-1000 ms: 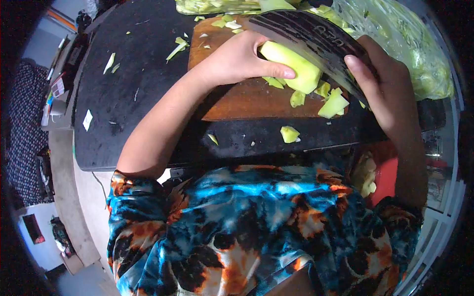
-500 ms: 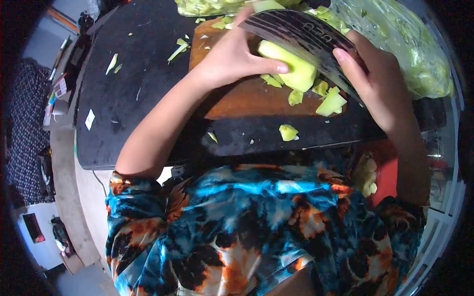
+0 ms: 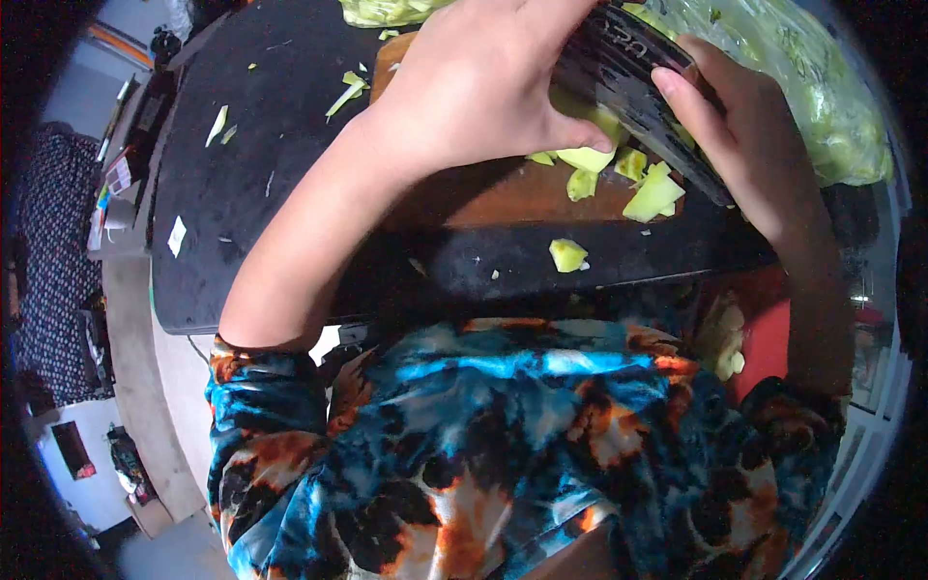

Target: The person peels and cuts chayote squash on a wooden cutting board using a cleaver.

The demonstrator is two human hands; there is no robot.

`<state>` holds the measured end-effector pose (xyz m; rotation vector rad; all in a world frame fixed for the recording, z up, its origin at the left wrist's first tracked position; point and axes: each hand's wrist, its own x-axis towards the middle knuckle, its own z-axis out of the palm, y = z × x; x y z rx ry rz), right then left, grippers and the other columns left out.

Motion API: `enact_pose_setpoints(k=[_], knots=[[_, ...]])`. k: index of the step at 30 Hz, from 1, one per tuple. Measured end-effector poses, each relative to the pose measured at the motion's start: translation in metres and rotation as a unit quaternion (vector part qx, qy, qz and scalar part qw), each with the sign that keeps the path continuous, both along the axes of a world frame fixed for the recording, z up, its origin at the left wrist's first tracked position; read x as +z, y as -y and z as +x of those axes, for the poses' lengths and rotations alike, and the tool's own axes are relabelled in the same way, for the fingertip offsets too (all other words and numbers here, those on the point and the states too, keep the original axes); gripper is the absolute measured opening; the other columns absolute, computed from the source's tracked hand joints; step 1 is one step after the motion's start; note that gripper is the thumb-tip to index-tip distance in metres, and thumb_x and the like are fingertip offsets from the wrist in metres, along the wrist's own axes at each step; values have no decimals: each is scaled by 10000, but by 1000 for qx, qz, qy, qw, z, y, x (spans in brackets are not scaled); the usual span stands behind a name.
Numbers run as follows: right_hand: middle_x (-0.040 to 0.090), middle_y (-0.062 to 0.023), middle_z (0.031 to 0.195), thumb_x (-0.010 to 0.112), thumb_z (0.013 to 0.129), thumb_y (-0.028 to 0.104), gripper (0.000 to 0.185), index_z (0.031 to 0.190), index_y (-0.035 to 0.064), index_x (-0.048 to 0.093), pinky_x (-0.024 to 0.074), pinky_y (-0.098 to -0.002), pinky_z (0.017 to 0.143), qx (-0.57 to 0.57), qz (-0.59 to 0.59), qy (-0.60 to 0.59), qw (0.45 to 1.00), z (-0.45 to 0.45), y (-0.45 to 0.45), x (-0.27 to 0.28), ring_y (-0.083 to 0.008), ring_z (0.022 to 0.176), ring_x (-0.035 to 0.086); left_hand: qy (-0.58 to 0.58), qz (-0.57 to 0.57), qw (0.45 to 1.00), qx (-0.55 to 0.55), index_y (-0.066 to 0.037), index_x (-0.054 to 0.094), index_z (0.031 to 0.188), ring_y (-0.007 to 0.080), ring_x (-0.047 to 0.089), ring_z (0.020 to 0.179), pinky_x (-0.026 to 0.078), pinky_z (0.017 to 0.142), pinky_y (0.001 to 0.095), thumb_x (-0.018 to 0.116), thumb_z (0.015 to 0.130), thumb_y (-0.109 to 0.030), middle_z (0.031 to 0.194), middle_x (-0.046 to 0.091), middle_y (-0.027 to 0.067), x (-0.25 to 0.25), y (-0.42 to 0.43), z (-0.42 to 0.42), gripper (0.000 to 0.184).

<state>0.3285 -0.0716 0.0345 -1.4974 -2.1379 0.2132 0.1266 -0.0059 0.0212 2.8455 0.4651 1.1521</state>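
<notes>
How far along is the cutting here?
Looks done: green pieces in the clear bag, scraps on the board. In hand: right hand holds the knife by the vegetable, touched by the left hand's thumb. Probably left: that vegetable, though it's mostly hidden.

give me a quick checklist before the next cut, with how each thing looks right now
1. Right hand holding the knife: ok
2. Left hand touching the green piece: ok, its thumb rests there
3. Left fingertips clear of the blade: cannot tell, the far fingers run out of view by the knife
4. Cutting board free of loose bits: not ok, scraps lie near its front edge
5. Cutting board steady on the table: cannot tell from this view
</notes>
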Motion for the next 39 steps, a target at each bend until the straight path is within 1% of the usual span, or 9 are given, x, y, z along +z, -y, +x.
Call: enact_pose_setpoints(k=[2, 4, 5, 15, 19, 26, 32, 34, 39], knots=[[592, -139, 711, 560, 874, 159, 265, 1070, -18, 536, 429, -307, 592, 3, -18, 3, 1000, 0, -3, 1, -175, 621, 567, 4, -14, 1000, -16, -14, 395, 1177, 343, 524, 915, 446, 769, 389, 811, 557, -198, 973, 477, 153, -6, -3, 0, 769], [544, -182, 625, 553, 862, 237, 208, 863, 32, 514, 409, -431, 528, 50, 62, 42, 996, 5, -13, -31, -365, 607, 568, -84, -143, 986, 26, -9, 405, 1160, 350, 535, 914, 455, 761, 397, 759, 672, -270, 1020, 505, 185, -18, 1, -1, 657], [548, -193, 642, 537, 867, 255, 216, 851, 41, 509, 407, -452, 539, 44, 76, 50, 995, 6, -12, -40, -393, 624, 553, -69, -107, 991, 25, -17, 386, 1197, 333, 517, 1006, 436, 838, 388, 808, 587, -277, 1085, 503, 175, -35, -3, -1, 787], [570, -162, 622, 528, 867, 288, 248, 839, 43, 555, 459, -417, 527, 49, 46, 118, 991, 1, -27, -38, -326, 576, 591, 33, -10, 997, 70, -20, 300, 1300, 380, 444, 1113, 374, 942, 429, 825, 516, -396, 1200, 455, 191, -75, -12, -1, 1015], [418, 8, 492, 486, 894, 314, 278, 809, 54, 537, 343, -242, 383, 1, -322, -89, 943, 21, -44, -21, -82, 409, 436, -36, 30, 996, 82, -105, 422, 1248, 348, 424, 1081, 383, 913, 437, 777, 591, -312, 1229, 418, 167, -61, 1, 0, 775], [482, 32, 605, 519, 867, 380, 275, 854, 110, 570, 350, -199, 465, -236, -76, -199, 948, 91, 2, 31, -63, 532, 471, -101, -21, 988, 118, -95, 474, 1149, 347, 500, 933, 447, 805, 409, 744, 644, -255, 1097, 490, 143, -65, -4, 4, 594], [390, 21, 611, 428, 925, 383, 350, 729, 93, 450, 307, -237, 524, -299, 68, -519, 798, 109, 30, 11, -94, 551, 388, 8, -164, 970, 179, -9, 448, 1126, 302, 583, 956, 470, 820, 355, 724, 724, -260, 1021, 581, 173, -66, -16, -15, 548], [383, 16, 616, 423, 935, 356, 338, 732, 87, 444, 310, -244, 522, -251, 50, -604, 755, 97, 30, 6, -99, 548, 384, 68, -186, 965, 173, -6, 463, 1123, 222, 593, 907, 485, 772, 316, 712, 738, -219, 991, 591, 122, -73, -31, -30, 505], [381, -9, 635, 417, 947, 303, 287, 769, 79, 432, 320, -241, 512, 4, -24, -691, 722, 84, 28, -21, -101, 525, 370, 361, -489, 785, 121, 1, 445, 1193, 176, 573, 929, 476, 803, 288, 607, 812, -150, 1041, 571, 111, -63, -33, -61, 441]])
